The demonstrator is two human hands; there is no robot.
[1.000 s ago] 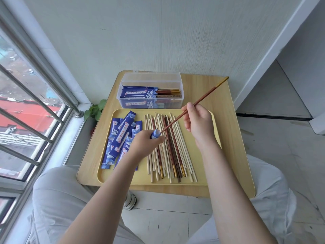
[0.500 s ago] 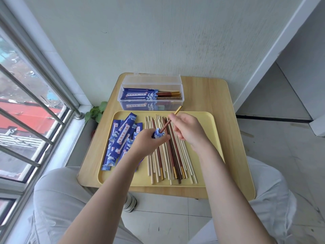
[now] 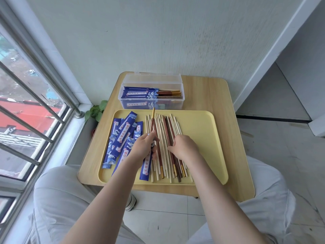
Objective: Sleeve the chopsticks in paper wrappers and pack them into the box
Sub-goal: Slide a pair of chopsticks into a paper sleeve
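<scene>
My left grip point(image 3: 146, 147) holds a wrapper point(image 3: 147, 166) with one chopstick point(image 3: 152, 120) sleeved. My right grip point(image 3: 182, 147), fingers curled, reaches the loose chopsticks point(image 3: 165, 138); its mate likely comes next.

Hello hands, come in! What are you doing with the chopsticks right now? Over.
Left hand holds wrapper with one brown chopstick in it. Right hand reaching into loose chopsticks on tray. Box open, unobstructed.

Both bare forearms are reaching forward, side by side. The left hand point(image 3: 143, 147) is gripping a wrapper with curled fingers. The right hand point(image 3: 184, 147) is hovering palm down, fingers curling loosely.
</scene>
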